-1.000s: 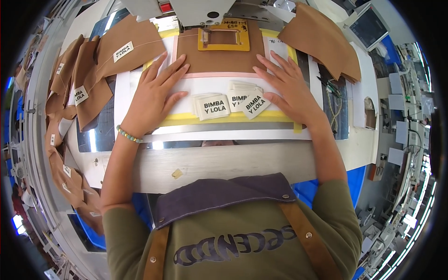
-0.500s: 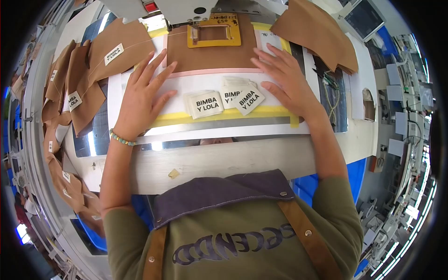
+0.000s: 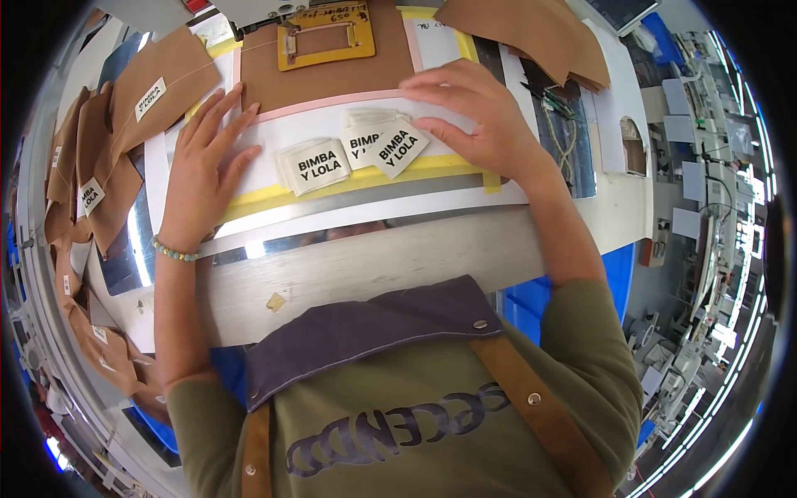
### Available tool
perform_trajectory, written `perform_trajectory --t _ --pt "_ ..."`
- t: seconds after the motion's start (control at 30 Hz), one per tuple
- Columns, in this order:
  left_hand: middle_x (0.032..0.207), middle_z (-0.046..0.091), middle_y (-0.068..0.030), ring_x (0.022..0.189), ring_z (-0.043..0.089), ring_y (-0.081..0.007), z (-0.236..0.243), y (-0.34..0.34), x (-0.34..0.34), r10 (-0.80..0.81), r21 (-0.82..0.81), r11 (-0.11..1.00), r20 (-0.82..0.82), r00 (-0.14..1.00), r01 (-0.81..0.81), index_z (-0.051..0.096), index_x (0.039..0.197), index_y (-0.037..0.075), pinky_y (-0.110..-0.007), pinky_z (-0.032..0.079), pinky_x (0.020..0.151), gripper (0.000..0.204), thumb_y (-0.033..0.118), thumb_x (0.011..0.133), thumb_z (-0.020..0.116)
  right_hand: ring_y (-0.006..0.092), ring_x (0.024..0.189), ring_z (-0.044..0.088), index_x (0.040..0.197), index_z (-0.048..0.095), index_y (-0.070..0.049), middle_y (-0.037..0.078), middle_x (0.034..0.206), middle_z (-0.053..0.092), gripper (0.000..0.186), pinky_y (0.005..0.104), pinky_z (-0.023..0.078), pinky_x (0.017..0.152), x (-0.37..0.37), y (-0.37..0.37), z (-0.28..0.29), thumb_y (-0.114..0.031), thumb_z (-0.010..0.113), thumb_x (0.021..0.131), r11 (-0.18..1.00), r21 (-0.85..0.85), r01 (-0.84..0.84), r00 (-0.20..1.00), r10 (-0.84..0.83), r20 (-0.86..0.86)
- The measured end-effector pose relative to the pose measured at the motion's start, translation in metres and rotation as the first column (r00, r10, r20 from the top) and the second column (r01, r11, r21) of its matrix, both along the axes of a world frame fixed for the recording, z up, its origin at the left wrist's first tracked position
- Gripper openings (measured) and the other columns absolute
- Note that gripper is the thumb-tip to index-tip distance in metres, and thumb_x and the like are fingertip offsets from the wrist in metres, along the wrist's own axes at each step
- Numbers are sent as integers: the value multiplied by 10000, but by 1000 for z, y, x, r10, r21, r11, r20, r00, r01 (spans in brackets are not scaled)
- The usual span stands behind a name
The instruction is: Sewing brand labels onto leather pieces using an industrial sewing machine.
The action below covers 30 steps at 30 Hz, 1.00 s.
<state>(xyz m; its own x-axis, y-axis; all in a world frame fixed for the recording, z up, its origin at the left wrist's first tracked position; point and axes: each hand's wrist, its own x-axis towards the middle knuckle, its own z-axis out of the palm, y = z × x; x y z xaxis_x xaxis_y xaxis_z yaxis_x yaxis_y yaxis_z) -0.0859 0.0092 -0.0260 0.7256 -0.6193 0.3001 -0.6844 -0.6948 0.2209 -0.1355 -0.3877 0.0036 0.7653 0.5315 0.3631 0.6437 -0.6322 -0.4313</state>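
My left hand [image 3: 202, 162] lies with its fingers spread on the left side of a white board [image 3: 270, 137], fingertips at the corner of a brown panel [image 3: 253, 70]. My right hand [image 3: 473, 120] is over the board's right side, its fingers stretched out and its thumb apart from them. Its fingertips reach the panel's pink near edge, and the thumb is close to the printed labels. Those white fabric labels [image 3: 320, 164] lie in overlapping stacks between my hands. Both hands appear to hold nothing. A yellow frame [image 3: 332, 57] with a rectangular window rests on the panel.
A sewing machine head [image 3: 257, 10] stands above the panel's far edge. Brown pieces with labels [image 3: 170, 79] drape over the table's left side. More brown pieces [image 3: 540, 37] are piled at the far right, beside cords and a tool [image 3: 556, 124]. A scrap [image 3: 276, 301] lies near the front edge.
The whole view has shifted, so the table appears farther left and up. My right fingers have come down to the panel's near edge, closer to the thumb. The left hand stays by the panel's corner.
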Motion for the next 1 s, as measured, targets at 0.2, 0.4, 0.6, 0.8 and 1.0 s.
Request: perform_trajectory --t 0.2,0.4,0.6,0.8,1.0 --pt "1670 545 -79 1563 451 -356 1 2 1 -7 -10 1000 -7 1000 7 680 1504 146 -495 373 1285 498 274 1026 735 221 1055 690 1128 775 -54 32 1177 668 175 353 574 923 -2 20 6 -72 784 954 998 61 -27 922 49 -383" --pt "1678 527 -89 1565 444 -364 5 1 -2 -17 -6 1000 -13 1000 17 671 1496 121 -500 387 1275 522 227 994 764 161 944 665 1003 741 -37 14 1062 692 76 294 546 817 22 23 32 -67 788 952 990 72 -124 892 143 -430" --pt "1673 534 -81 1570 446 -357 18 -1 -5 -13 -11 1000 -29 1000 13 679 1467 112 -500 395 1275 525 171 957 791 93 843 621 991 758 -65 -27 918 710 77 275 494 737 53 29 50 -132 787 965 999 40 -8 884 25 -467" --pt "1657 557 -81 1556 473 -354 37 7 -5 -24 -9 1000 -54 998 23 709 1414 89 -494 429 1256 488 113 935 796 291 896 704 909 715 -74 53 953 716 183 426 533 786 33 41 54 -234 803 912 951 -292 -102 901 -36 -432" --pt "1648 565 -86 1531 497 -359 41 2 2 -74 -29 997 -57 996 72 715 1398 70 -492 438 1242 463 126 945 790 263 849 692 893 714 -79 55 917 712 176 415 533 760 23 34 39 -228 806 908 973 -202 -114 919 26 -393"
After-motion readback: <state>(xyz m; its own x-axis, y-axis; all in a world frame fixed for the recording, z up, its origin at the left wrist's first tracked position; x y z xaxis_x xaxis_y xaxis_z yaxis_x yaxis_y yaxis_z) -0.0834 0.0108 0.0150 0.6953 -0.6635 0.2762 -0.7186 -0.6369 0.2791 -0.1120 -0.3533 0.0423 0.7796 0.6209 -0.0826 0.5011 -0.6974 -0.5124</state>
